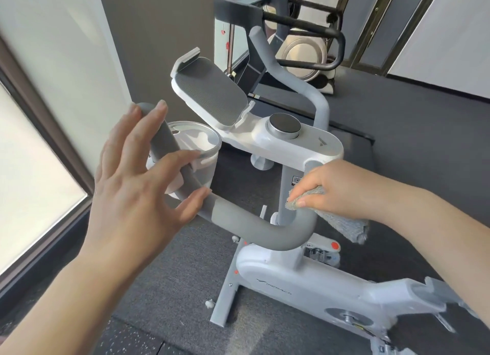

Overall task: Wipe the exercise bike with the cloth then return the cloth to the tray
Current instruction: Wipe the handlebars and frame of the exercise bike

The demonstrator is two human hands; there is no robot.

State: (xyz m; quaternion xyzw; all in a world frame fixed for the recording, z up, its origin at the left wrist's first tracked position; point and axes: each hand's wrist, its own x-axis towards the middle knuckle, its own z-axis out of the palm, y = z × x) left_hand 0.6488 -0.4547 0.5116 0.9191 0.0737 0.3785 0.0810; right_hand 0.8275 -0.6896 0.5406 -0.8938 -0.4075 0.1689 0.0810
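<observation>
A small gym room with dark grey carpet tiles (pixel 164 275) on the floor, a frosted window (pixel 34 131) along the left wall and a dark treadmill (pixel 299 36) standing farther back. In the middle stands a white exercise bike (pixel 299 277), seen from above its front end.

The bike's grey padded handlebar (pixel 238 222) loops round towards the camera. Beyond it sit a white tablet holder (pixel 212 100) with a dark ribbed pad, a round silver knob (pixel 284 126) on the white console, and a clear cup holder (pixel 196 142) at the left.

The left hand (pixel 138 184) is against the left run of the handlebar, its grip spread wide with fingers fanned; the thumb tip touches the bar from below while the fingers lie across it from above, not curled round it.

The right hand (pixel 336 190) is at the right bend of the handlebar, just below the console. Its grip is pressed together, pinching a grey fluffy cloth (pixel 342 222) between thumb and fingers. The cloth is bunched under the palm against the bar, and its loose end hangs down to the right of the wrist, clear of the bike frame.
</observation>
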